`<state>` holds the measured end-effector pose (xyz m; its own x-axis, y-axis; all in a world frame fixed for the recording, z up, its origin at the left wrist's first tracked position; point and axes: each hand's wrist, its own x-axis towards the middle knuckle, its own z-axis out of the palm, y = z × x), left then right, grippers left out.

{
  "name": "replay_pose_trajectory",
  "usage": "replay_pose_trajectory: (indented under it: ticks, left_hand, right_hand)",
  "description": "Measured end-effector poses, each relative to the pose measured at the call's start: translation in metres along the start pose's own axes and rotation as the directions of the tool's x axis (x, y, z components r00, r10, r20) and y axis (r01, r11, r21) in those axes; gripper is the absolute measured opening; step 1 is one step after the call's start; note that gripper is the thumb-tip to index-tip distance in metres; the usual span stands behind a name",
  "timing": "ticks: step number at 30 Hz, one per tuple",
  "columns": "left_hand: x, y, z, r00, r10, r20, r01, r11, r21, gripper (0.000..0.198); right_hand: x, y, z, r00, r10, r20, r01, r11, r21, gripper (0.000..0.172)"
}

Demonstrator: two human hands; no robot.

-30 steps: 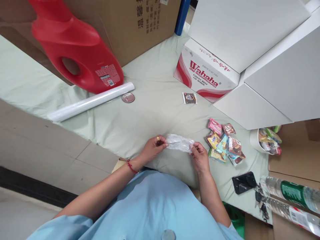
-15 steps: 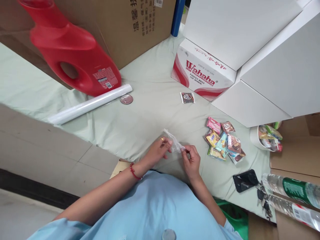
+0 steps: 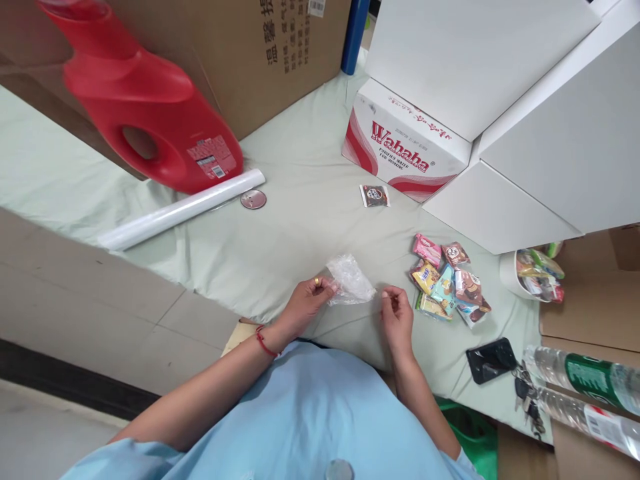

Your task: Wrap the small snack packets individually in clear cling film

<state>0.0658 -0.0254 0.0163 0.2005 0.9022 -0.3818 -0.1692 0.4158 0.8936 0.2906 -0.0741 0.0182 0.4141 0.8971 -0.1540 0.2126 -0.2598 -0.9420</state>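
A crumpled clear plastic bag (image 3: 351, 279) hangs just above the pale green cloth, pinched at its left edge by my left hand (image 3: 311, 301), which wears a ring. My right hand (image 3: 397, 317) is to the right of the bag, with a small gap between the fingertips and the bag's corner. Its fingers are curled in a pinch, and whether anything thin is between them I cannot make out. To the right of that hand is a loose pile of small wrapped snacks (image 3: 445, 283) in several colours. One dark snack packet (image 3: 375, 195) lies alone farther back.
At the back stand a Wahaha carton (image 3: 400, 143), white boxes (image 3: 470, 67) and a brown carton (image 3: 240, 60). On the left are a red jug (image 3: 165, 120), a white roll (image 3: 185, 208) and a round disc (image 3: 253, 199). A phone (image 3: 491, 361), keys (image 3: 526, 395), bottles (image 3: 590, 380) and a snack tub (image 3: 515, 277) are right.
The plastic bag, gathered between both hands before, is now spread wider and held by my left hand. My right hand has moved right, away from it. My left hand has shifted slightly left.
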Motion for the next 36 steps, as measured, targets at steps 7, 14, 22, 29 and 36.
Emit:
replay_pose_trajectory:
  ticks: [7, 14, 22, 29, 36]
  left_hand:
    - [-0.005, 0.002, 0.001, 0.995, -0.012, 0.096, 0.008, 0.999, 0.039, 0.036]
    - [-0.014, 0.002, -0.008, 0.991, -0.028, 0.127, 0.036, 0.997, -0.066, 0.033]
    - [-0.002, 0.014, -0.034, 0.997, -0.076, 0.030, 0.081, 0.964, -0.253, 0.047]
    - [0.026, 0.028, -0.053, 0.984, 0.043, -0.173, -0.049, 0.998, -0.032, 0.041]
    - [0.061, 0.060, -0.067, 0.903, 0.276, -0.331, -0.201, 0.949, 0.243, 0.030]
  right_hand:
    - [0.014, -0.013, 0.019, 0.952, -0.262, 0.160, 0.301, 0.901, -0.312, 0.033]
    - [0.032, -0.002, 0.043, 0.967, -0.100, 0.234, 0.124, 0.988, -0.092, 0.027]
    - [0.037, -0.004, -0.009, 0.947, 0.158, 0.280, -0.240, 0.927, 0.290, 0.042]
    - [0.033, -0.001, -0.041, 0.981, 0.162, 0.104, -0.184, 0.948, 0.260, 0.045]
    - [0.026, -0.002, -0.029, 0.996, 0.068, 0.054, -0.079, 0.972, 0.220, 0.041]
